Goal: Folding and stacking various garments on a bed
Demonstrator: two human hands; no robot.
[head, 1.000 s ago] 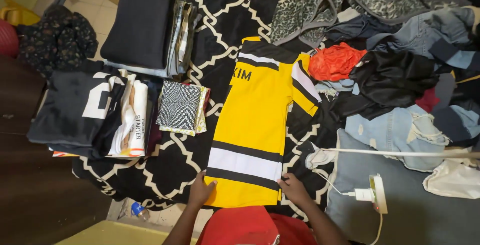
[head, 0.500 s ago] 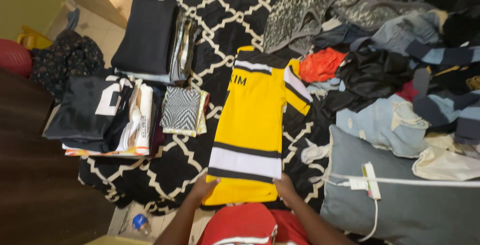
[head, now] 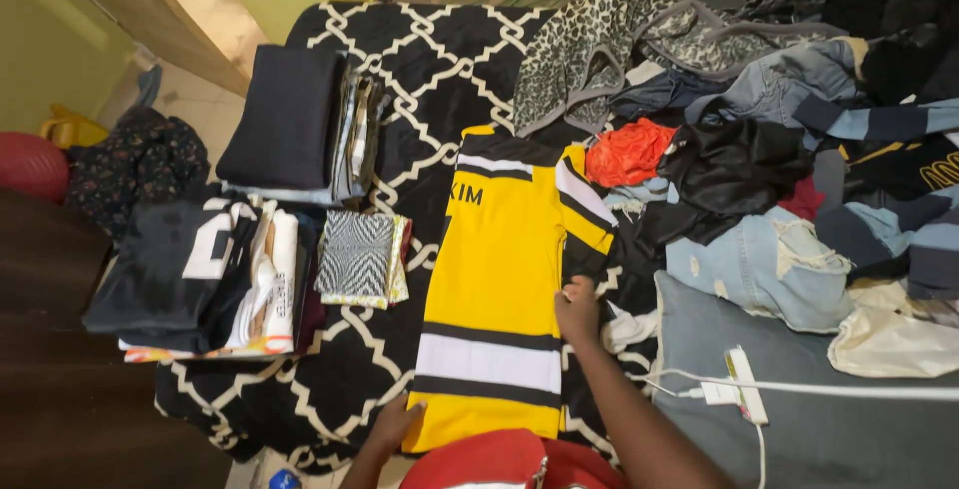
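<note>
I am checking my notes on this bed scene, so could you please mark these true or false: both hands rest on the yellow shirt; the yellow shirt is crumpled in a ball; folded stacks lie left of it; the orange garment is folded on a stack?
1. Both hands rest on the yellow shirt. True: the left hand is at its bottom corner, the right hand at its right edge.
2. It is crumpled in a ball. False: it lies flat.
3. Folded stacks lie left of it. True.
4. The orange garment is folded on a stack. False: it lies loose in the unfolded pile.
</note>
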